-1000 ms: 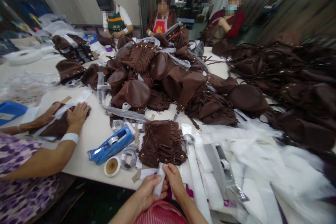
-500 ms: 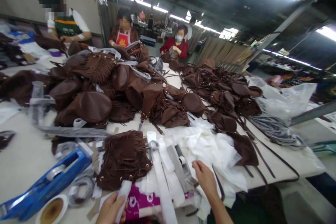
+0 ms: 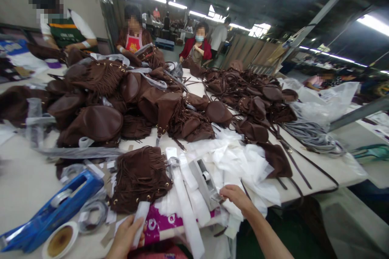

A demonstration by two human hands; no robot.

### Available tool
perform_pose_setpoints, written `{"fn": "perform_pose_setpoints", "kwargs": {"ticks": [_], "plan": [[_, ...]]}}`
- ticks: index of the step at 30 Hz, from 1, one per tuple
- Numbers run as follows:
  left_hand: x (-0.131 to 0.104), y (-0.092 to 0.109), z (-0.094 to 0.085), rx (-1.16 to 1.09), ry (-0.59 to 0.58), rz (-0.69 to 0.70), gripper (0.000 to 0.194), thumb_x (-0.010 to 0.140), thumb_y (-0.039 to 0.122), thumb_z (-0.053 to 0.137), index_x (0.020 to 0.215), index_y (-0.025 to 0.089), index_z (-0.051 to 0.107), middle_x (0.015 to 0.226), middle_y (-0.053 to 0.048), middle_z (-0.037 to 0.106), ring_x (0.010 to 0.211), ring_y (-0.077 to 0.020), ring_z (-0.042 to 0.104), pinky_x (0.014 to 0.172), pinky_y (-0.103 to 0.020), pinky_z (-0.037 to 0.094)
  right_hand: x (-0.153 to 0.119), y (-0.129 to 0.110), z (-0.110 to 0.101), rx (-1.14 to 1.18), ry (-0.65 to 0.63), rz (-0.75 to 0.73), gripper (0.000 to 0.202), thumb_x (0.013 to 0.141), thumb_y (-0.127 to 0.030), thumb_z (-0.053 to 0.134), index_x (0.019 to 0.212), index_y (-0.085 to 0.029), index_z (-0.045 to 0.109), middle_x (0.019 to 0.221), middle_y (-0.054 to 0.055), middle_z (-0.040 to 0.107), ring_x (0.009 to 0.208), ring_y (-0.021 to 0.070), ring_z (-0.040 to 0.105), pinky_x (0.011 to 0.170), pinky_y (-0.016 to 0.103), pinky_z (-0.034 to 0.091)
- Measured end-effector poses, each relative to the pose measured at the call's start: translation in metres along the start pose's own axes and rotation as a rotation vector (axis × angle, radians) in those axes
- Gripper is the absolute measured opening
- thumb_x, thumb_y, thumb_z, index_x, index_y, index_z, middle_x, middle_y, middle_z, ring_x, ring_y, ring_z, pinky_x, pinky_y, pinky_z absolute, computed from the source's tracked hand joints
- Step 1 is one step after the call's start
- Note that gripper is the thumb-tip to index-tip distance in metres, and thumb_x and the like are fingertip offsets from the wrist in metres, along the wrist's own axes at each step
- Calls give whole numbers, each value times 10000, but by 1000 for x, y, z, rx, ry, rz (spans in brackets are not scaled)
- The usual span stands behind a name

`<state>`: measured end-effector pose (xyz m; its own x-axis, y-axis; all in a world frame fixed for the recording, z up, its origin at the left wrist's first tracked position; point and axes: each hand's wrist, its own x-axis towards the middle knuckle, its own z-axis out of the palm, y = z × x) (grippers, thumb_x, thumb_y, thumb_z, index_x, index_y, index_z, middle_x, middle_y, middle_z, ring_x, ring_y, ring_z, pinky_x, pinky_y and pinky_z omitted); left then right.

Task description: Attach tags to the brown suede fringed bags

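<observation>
My left hand (image 3: 127, 232) is closed around a folded white strip of thin foam or plastic (image 3: 142, 212), at the lower edge of the view. Just beyond it lies a dark brown fringed bag (image 3: 139, 178) with metal eyelets. My right hand (image 3: 235, 196) has its fingers pinched together at the near end of a grey tape dispenser (image 3: 200, 188); whatever lies between the fingertips is too small to make out. Long white strips (image 3: 185, 198) run between the bag and the dispenser, over a purple printed sheet (image 3: 165, 222).
A blue tape dispenser (image 3: 60, 210) and a tape roll (image 3: 60, 238) lie at left. Brown bags (image 3: 103, 123) are heaped across the table. Crumpled white sheets (image 3: 234, 153) and a bundle of grey cords (image 3: 316, 135) lie right. Several people stand beyond the table.
My right hand has come down and slightly left onto the near end of the grey dispenser. The left hand keeps its strip. The whole view has shifted a little.
</observation>
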<state>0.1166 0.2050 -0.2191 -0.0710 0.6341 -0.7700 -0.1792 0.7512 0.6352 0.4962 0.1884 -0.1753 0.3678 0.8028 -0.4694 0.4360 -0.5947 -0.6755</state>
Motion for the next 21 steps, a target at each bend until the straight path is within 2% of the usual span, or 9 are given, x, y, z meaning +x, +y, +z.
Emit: {"fn": "perform_pose_setpoints", "kwargs": {"ticks": [4, 7, 9, 10, 12, 14, 16, 18, 21], "plan": [[4, -3, -3, -13, -71, 26, 323, 558, 363, 798, 672, 174, 561, 495, 29, 594, 395, -106, 506, 377, -189, 373, -28, 31, -3, 10, 4, 78, 230, 672, -356, 539, 505, -201, 568, 472, -18, 530, 504, 152, 455, 521, 275, 315], [3, -2, -4, -47, -95, -26, 338, 559, 353, 806, 683, 172, 549, 531, 19, 611, 423, -104, 531, 404, -191, 399, -43, 55, 18, -10, -46, 113, 222, 605, -308, 559, 413, -214, 500, 434, -14, 481, 501, 162, 441, 534, 291, 302], [-1, -2, -4, -63, -119, -43, 346, 572, 366, 796, 688, 173, 533, 532, 21, 604, 429, -95, 529, 413, -189, 401, -50, 57, 40, -12, -107, 118, 248, 592, -315, 573, 387, -221, 471, 431, -9, 473, 500, 168, 440, 541, 297, 307], [-2, -2, -3, -59, -126, -40, 349, 583, 384, 782, 682, 175, 521, 518, 26, 590, 416, -90, 514, 405, -188, 391, -54, 50, 53, 2, -150, 113, 260, 601, -339, 580, 395, -222, 473, 436, -9, 473, 501, 169, 440, 542, 296, 312], [-5, -4, -1, -17, -127, -16, 350, 606, 416, 750, 686, 182, 503, 508, 31, 579, 401, -90, 500, 390, -193, 379, -61, 23, 77, 82, -274, 63, 272, 655, -409, 583, 471, -217, 522, 484, -13, 494, 531, 170, 458, 557, 287, 334], [-6, -6, 1, 15, -98, 7, 353, 606, 425, 739, 693, 187, 494, 503, 34, 576, 392, -93, 494, 378, -198, 370, -68, -20, 102, 252, -457, -52, 264, 723, -442, 587, 600, -208, 580, 582, -17, 528, 614, 167, 485, 601, 269, 355], [-8, -8, 2, 37, -80, 32, 352, 607, 426, 730, 714, 187, 496, 504, 38, 578, 388, -95, 492, 371, -200, 365, -70, -65, 127, 381, -586, -144, 278, 742, -448, 598, 618, -201, 567, 588, -30, 509, 622, 151, 468, 615, 256, 356], [-10, -10, 3, 55, -86, 56, 351, 618, 432, 713, 756, 185, 504, 503, 46, 574, 386, -99, 493, 372, -203, 368, -67, -98, 155, 407, -674, -177, 274, 729, -427, 619, 600, -196, 547, 552, -49, 479, 571, 127, 438, 583, 243, 343], [-14, -11, 3, 71, -112, 79, 352, 644, 440, 684, 809, 182, 509, 499, 62, 556, 388, -101, 494, 381, -208, 381, -56, -113, 192, 343, -705, -202, 268, 698, -364, 626, 526, -186, 524, 493, -58, 466, 504, 104, 408, 529, 234, 311]]}}
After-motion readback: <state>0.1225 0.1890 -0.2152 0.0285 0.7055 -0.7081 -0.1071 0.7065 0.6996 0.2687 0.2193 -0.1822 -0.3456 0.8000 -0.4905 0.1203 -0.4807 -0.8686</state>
